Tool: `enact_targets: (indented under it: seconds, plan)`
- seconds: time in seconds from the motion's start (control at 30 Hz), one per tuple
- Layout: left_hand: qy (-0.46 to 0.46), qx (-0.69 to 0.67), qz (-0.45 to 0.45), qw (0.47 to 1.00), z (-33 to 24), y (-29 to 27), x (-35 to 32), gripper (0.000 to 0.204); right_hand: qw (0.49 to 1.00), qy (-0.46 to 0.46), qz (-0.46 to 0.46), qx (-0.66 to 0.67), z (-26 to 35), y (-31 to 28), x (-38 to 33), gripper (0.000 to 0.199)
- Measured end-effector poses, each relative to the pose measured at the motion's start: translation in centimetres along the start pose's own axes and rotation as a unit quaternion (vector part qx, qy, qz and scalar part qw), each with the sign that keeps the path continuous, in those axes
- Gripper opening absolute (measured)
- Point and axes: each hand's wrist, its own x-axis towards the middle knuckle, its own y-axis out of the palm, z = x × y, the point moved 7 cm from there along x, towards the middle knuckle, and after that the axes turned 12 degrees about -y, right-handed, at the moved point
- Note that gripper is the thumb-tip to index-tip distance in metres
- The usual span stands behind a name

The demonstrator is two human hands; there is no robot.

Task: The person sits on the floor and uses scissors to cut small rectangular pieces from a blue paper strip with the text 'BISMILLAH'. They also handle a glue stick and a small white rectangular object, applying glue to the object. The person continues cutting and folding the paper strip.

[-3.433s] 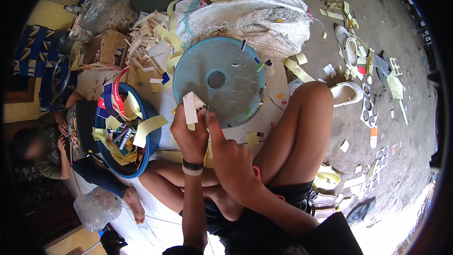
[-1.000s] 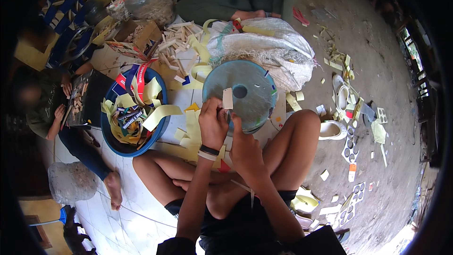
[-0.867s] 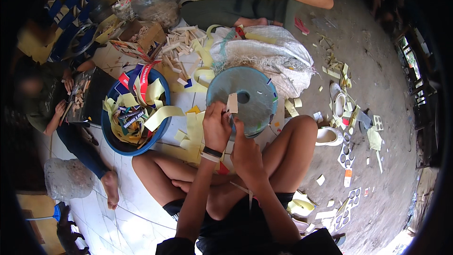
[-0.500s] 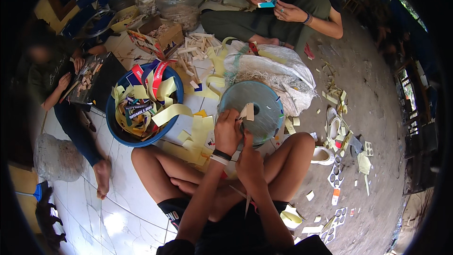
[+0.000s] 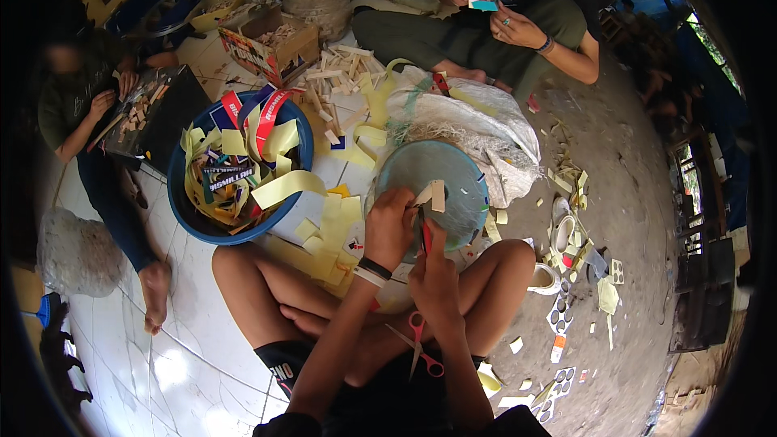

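My left hand (image 5: 391,228) is closed on a small pale wooden piece (image 5: 438,196), which sticks out past its fingertips over a round blue-grey disc (image 5: 461,218). Close below, my right hand (image 5: 433,287) grips a slim red-and-black tool (image 5: 426,236), its tip near the left fingers; its exact kind is hard to make out. Red-handled scissors (image 5: 417,348) lie open across my lap, beside the right wrist. Pale yellow strips (image 5: 336,226) are spread on the tiles to the left of my hands.
A blue basin (image 5: 180,206) of paper and ribbon scraps stands at left. Behind lie loose wooden sticks (image 5: 348,65), a cardboard box (image 5: 295,53) and a white sack (image 5: 486,113). Two people sit nearby, one handling a small blue-and-white piece (image 5: 483,6). Slippers (image 5: 560,226) and cut-outs litter the right.
The view has shifted slightly. My right hand has turned, so the red tool now shows, and the scissors' handles have come into sight. Both hands stay close together over the disc.
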Motion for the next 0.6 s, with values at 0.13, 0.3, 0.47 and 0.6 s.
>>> enact_targets:
  seconds: [0.13,0.3,0.47,0.6]
  plan:
    - [0.008,0.0,-0.011,1.0,0.0,-0.2,0.0,0.02,0.999,0.009,0.025,-0.02,0.3,0.4,0.7,0.06]
    - [0.002,-0.002,0.006,1.0,-0.1,-0.1,0.2,0.017,0.994,0.03,0.07,-0.075,1.0,0.1,0.6,0.062]
    - [-0.018,0.004,0.02,1.0,0.3,0.2,0.1,0.017,0.994,0.038,0.072,-0.067,1.4,0.5,0.6,0.064]
    - [-0.015,-0.009,0.009,1.0,0.4,0.3,0.0,0.018,0.994,0.041,0.075,-0.064,0.7,0.4,0.6,0.063]
